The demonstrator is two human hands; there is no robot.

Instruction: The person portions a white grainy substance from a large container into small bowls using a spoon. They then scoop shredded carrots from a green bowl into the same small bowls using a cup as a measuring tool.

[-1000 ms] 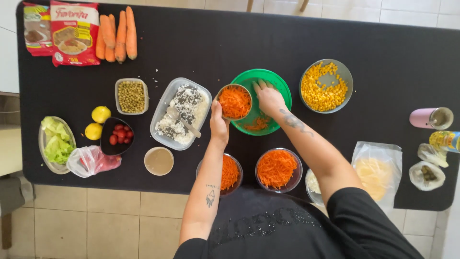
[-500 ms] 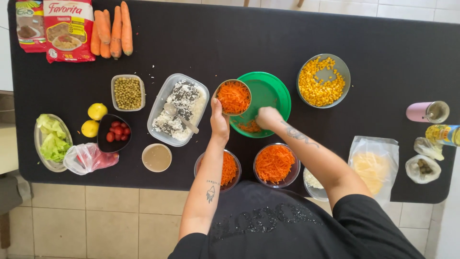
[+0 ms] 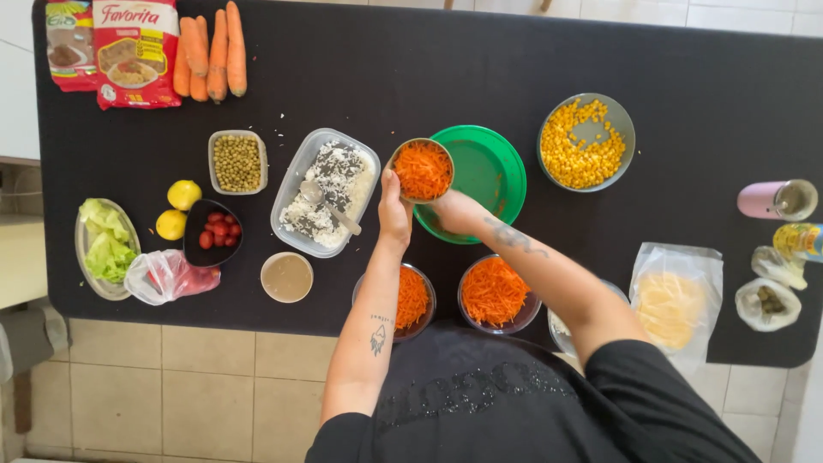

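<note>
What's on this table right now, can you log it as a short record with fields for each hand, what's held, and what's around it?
left hand: grips the near left side of the bowl of grated carrot
right hand: holds the same bowl from below on the right
bowl position: over the left edge of the green plate
nearest: two more bowls of grated carrot
left of hands: container of rice with a spoon, peas
right: bowl of corn
far edge: whole carrots
surface: black table

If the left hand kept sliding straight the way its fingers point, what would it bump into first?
The left hand points up the black table and already touches the small round bowl of grated carrot. Past that bowl, the way looks free to the far edge, though height is hard to judge from above.
</note>
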